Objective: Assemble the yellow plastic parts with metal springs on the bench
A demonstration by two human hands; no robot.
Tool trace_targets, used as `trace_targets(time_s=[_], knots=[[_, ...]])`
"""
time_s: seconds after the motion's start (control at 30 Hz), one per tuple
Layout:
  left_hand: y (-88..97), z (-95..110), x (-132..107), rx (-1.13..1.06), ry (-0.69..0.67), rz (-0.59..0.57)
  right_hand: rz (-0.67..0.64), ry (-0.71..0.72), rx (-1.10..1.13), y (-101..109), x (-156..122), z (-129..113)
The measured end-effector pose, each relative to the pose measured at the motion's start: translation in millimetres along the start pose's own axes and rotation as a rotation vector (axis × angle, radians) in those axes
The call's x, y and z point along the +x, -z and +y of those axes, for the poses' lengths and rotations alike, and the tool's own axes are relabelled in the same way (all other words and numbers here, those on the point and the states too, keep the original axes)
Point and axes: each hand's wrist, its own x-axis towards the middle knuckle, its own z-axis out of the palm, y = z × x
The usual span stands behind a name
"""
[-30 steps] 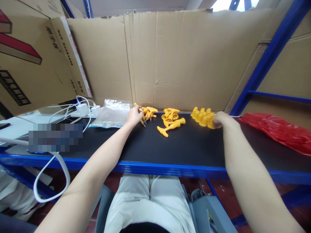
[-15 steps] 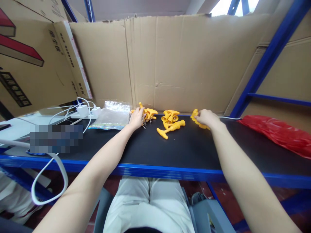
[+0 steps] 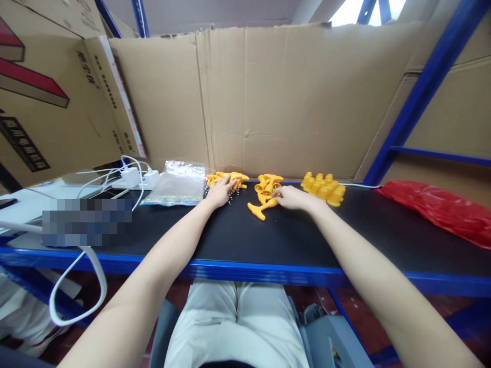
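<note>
My left hand [image 3: 220, 194] lies over a pile of yellow T-shaped corkscrew handles [image 3: 238, 177], its fingers stretched out and touching them. Thin metal spirals [image 3: 230, 194] stick out beside the fingertips. My right hand [image 3: 290, 197] has its fingers closed around the sleeve end of a yellow corkscrew [image 3: 258, 210], which lies on the black table; its T-handle points to the left front. Just behind it sit more yellow corkscrews [image 3: 270, 178] with round open sleeve ends. Several yellow bell-shaped sleeves [image 3: 325, 188] stand in a cluster to the right.
A clear plastic bag [image 3: 178, 181] is left of the pile. Farther left are white chargers [image 3: 131, 175] with cables and a blurred-out item [image 3: 87, 223]. A red plastic bag [image 3: 437, 209] lies at the right. Cardboard [image 3: 307, 102] walls off the back; a blue beam [image 3: 276, 271] edges the front.
My right hand has left the sleeve cluster and moved left onto the corkscrew in the middle. A handle that stuck up by my left hand is no longer upright.
</note>
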Motion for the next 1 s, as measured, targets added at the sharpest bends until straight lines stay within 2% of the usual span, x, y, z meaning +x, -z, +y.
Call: trace_targets(time_s=[0.1,0.3,0.4,0.5,0.57,0.63,0.7,0.77,0.83,1.0], knots=[[-0.5,0,1,-0.017,-0.001,-0.004,-0.058,-0.002,0.014,-1,0,3],[6.0,7,0,-0.022,-0.006,0.110,-0.015,0.053,-0.139,1,-3,0],[16.4,20,-2,-0.065,-0.062,0.196,-0.034,0.119,-0.173,1,-5,-4],[31.4,40,-6,-0.102,-0.187,0.257,-0.027,0.177,-0.133,1,-5,-7],[42.1,54,-9,-0.081,-0.253,0.246,0.013,0.212,-0.074,2,-5,-6],[51.4,67,-14,-0.032,-0.250,0.191,0.098,0.243,-0.016,3,-5,-4],[57.4,76,-17,-0.005,-0.182,0.128,0.230,0.272,0.010,4,-5,-2],[59.7,81,-20,-0.003,-0.126,0.110,0.369,0.297,0.007,4,-4,-1],[59.0,82,-20,-0.011,-0.080,0.118,0.453,0.319,-0.010,2,-3,-1],[55.0,77,-16,-0.022,0.005,0.184,0.459,0.349,-0.014,-7,1,-10]])
